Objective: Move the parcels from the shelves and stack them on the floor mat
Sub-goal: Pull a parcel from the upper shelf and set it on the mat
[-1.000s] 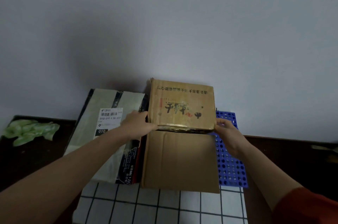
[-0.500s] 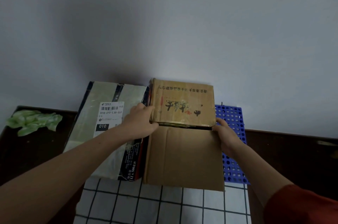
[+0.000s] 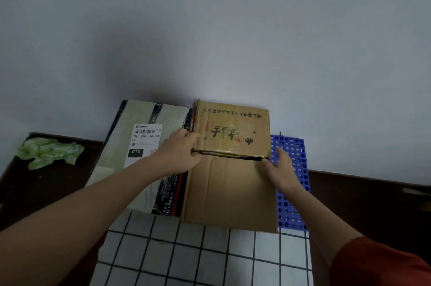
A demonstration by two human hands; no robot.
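Slippage is my first worry. My left hand (image 3: 179,156) has its fingers curled round the near left corner of the printed carton (image 3: 233,131), thumb on its top face. My right hand (image 3: 283,169) only lies with fairly straight fingers against the near right corner and grips nothing. That carton sits between my two hands, on the far half of the plain brown carton (image 3: 231,192), with its back close to the wall.

If the curled fingers pull harder than the flat ones push, I judge the carton could twist and settle skewed. A dark gap shows under its near edge, so it may not be lying flat, and letting go too soon could let it rock. Just left of my left fingers stands the film-wrapped parcel (image 3: 140,157); a shove that way would jam the two together. Beneath my right fingers the blue perforated mat (image 3: 295,164) shows only as a narrow strip, so a stack nudged rightward might overhang it.

As for containers, well left of my left fingers lies some crumpled green plastic (image 3: 50,155) on the dark floor, and I cannot tell whether it holds anything. The wrapped parcel is sealed, with a shipping label marked 010 and side print reading 12 x 500, and its contents are hidden. Both cartons between my hands are closed and nothing inside shows. Nearer me than either hand lies a white checked cloth (image 3: 198,257).
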